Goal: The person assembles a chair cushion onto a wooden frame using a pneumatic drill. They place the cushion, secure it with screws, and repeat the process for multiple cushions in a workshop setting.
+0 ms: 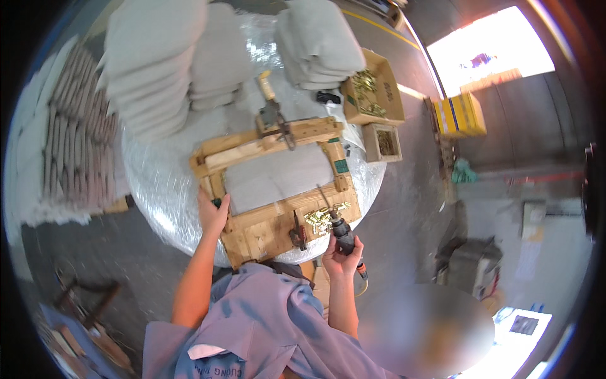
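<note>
A wooden frame (265, 228) lies tilted on the plastic-wrapped round table in front of me, with a flat grey fabric-covered panel (281, 175) set inside it. My left hand (213, 213) grips the frame's left edge, thumb beside a small dark green pad. In my right hand (343, 254) is a black power screwdriver (343, 232), its long bit pointing up over the frame's right side. Next to the bit, small brass-coloured metal pieces (320, 218) lie in a loose pile. One toggle clamp (298, 234) stands on the near board; another clamp (271, 114) with a yellow handle sits at the far side.
Stacks of grey padded panels (151, 69) rise at the back left, and another stack (319, 47) stands farther right. A cardboard box (385, 91) and a smaller wooden box (382, 143) hold metal pieces at the table's right. A blurred round shape (429, 331) is at lower right.
</note>
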Demonstrator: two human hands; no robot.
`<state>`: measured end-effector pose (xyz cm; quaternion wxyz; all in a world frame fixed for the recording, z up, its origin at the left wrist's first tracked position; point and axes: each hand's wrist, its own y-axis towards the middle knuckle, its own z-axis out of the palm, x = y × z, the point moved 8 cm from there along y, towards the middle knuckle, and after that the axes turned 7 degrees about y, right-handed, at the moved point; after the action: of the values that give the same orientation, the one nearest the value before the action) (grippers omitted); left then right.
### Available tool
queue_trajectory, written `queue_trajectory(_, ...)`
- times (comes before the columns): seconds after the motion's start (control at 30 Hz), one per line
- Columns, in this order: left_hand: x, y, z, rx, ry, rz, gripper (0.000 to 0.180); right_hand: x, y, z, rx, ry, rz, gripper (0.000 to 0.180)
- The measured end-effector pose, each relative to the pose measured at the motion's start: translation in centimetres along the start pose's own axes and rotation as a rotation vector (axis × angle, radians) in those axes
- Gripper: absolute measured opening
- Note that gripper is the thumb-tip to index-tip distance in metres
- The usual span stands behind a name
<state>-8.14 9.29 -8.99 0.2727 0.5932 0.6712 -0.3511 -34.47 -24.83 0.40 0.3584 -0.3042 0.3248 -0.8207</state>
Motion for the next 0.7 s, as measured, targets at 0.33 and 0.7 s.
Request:
queue_trajectory(0.33, 0.6, -0.3, 1.6, -0.075, 0.280, -0.244, 0.094, 8.7, 10.8, -0.5, -0.019, 0.393, 0.049, 0.045)
queue_trajectory(0.7, -4.6, -1.8, 1.8, -0.171, 0.617, -0.476, 0.092, 6.8, 32.1, 10.4, -0.178, 0.344, 0.037, 0.038)
